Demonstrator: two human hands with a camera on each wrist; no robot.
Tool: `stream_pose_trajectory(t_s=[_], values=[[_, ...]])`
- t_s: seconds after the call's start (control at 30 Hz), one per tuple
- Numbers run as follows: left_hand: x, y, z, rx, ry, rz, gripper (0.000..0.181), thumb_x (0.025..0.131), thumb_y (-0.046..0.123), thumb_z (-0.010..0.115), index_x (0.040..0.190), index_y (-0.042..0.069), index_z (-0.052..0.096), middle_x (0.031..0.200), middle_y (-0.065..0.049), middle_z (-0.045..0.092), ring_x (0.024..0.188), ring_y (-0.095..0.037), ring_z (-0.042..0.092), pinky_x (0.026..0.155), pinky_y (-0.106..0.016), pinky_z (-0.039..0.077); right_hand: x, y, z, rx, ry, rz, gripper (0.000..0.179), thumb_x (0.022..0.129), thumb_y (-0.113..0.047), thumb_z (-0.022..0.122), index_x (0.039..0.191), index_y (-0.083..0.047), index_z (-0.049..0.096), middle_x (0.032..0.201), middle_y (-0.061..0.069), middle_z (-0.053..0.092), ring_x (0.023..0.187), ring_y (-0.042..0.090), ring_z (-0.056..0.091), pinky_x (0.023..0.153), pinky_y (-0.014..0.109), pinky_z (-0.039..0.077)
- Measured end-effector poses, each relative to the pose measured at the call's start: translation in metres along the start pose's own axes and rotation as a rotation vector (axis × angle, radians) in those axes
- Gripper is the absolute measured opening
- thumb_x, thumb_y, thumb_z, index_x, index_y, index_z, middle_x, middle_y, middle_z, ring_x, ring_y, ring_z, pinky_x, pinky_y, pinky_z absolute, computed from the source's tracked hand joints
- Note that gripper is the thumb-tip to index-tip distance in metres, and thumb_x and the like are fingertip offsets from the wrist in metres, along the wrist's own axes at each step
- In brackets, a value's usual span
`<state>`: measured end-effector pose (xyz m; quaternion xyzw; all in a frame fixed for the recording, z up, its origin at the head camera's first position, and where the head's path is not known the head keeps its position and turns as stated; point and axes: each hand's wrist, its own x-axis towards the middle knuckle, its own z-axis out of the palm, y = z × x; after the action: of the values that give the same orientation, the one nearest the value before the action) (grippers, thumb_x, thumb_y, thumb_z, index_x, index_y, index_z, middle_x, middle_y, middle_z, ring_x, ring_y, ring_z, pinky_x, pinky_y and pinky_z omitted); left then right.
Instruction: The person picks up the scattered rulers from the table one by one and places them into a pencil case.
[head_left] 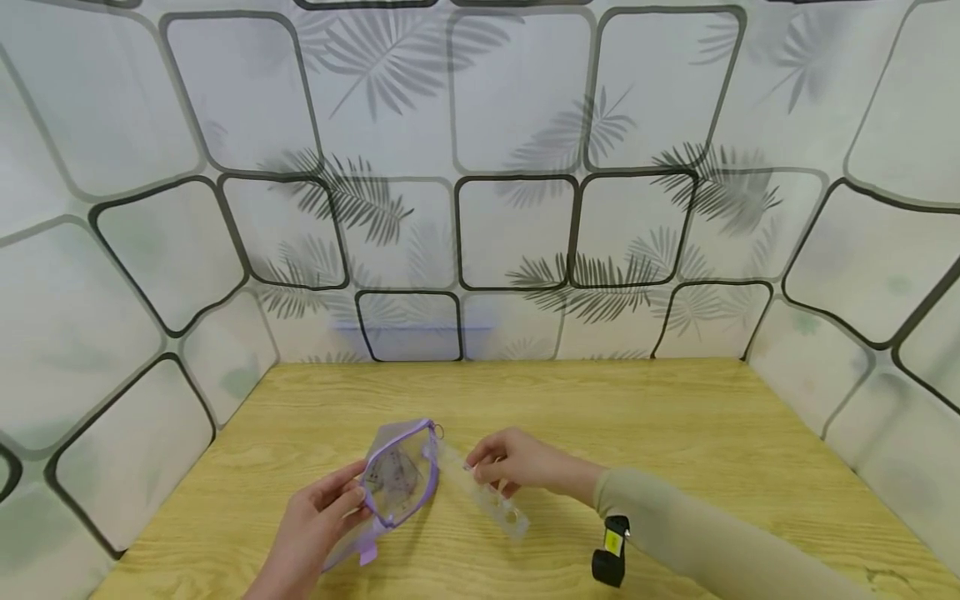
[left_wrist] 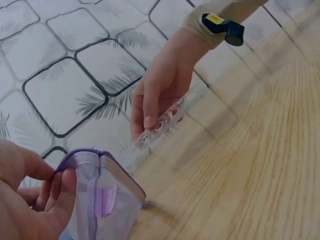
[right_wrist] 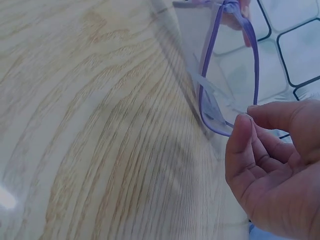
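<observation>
A translucent pouch with purple zip edging [head_left: 397, 483] stands tilted on the table with its mouth spread, facing right. My left hand [head_left: 318, 517] pinches the pouch's near-left rim between thumb and fingers. In the left wrist view a purple tab hangs on the pouch [left_wrist: 117, 205]. My right hand [head_left: 517, 462] holds a clear ruler with round holes [left_wrist: 167, 119] by its edge. One end of the ruler is at the pouch's mouth; whether it is inside is unclear. Dark marks show through the pouch, but what they belong to cannot be told.
The wood-grain table [head_left: 637, 417] stretches behind and to the right of both hands. Patterned cloth walls [head_left: 517, 233] stand at the back and sides. A black wrist device with a yellow label [head_left: 611, 550] is on the right sleeve.
</observation>
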<state>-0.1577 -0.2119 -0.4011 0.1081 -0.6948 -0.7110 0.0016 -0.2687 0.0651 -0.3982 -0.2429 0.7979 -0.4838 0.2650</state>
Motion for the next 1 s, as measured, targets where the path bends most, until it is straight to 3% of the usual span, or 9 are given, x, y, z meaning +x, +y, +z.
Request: stream_pose_trajectory(t_s=[0.37, 0.57, 1.0], values=[[-0.001, 0.000, 0.002, -0.006, -0.005, 0.031, 0.046, 0.098, -0.003, 0.052, 0.142, -0.010, 0.044, 0.094, 0.001, 0.057, 0.086, -0.006, 0.061, 0.080, -0.021, 0.060, 0.008, -0.007, 0.007, 0.097, -0.019, 0.058, 0.026, 0.095, -0.014, 0.064, 0.120, -0.007, 0.068, 0.087, 0.002, 0.065, 0.071, 0.012, 0.057, 0.058, 0.023, 0.055], [-0.002, -0.001, 0.003, 0.001, -0.008, 0.016, 0.046, 0.098, -0.002, 0.052, 0.143, -0.010, 0.044, 0.094, 0.001, 0.056, 0.086, -0.007, 0.061, 0.079, -0.022, 0.060, 0.013, -0.009, 0.013, 0.172, -0.014, 0.074, 0.029, 0.096, -0.014, 0.064, 0.123, -0.004, 0.066, 0.097, 0.005, 0.067, 0.073, 0.012, 0.058, 0.057, 0.021, 0.054], [-0.001, -0.002, 0.004, -0.001, -0.009, 0.005, 0.046, 0.097, -0.002, 0.053, 0.142, -0.009, 0.046, 0.093, 0.001, 0.056, 0.086, -0.009, 0.062, 0.080, -0.023, 0.060, 0.026, -0.014, 0.027, 0.287, -0.012, 0.047, 0.037, 0.093, -0.005, 0.065, 0.128, 0.006, 0.059, 0.109, 0.014, 0.068, 0.084, 0.014, 0.065, 0.065, 0.026, 0.061]])
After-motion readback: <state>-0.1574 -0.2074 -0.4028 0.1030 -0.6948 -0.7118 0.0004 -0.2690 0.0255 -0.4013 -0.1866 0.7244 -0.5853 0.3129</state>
